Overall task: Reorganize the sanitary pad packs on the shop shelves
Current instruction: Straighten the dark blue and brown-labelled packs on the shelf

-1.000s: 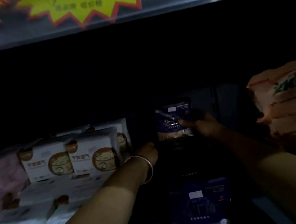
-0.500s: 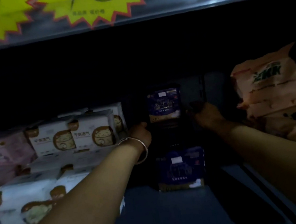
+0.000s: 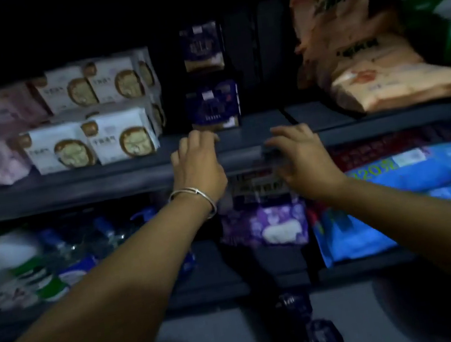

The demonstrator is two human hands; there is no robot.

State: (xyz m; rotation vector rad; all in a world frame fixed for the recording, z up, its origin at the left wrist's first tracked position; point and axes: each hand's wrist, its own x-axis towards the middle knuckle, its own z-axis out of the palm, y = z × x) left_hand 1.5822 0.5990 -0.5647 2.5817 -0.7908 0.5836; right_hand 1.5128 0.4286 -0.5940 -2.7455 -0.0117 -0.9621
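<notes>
Both hands held nothing: the left hand (image 3: 198, 163), with a thin silver bangle (image 3: 192, 194) at the wrist, hung with loosely curled fingers just before the front dark-blue sanitary pad pack (image 3: 213, 105), and the right hand (image 3: 298, 157) spread relaxed fingers over the dark grey shelf edge (image 3: 103, 183). Two such packs stood one behind the other, so the placing step looked done; next would likely come fetching another, perhaps the purple pack (image 3: 278, 221) below. The shop was dim, with white and pink packs (image 3: 91, 144) left, peach bags (image 3: 381, 83) right.
</notes>
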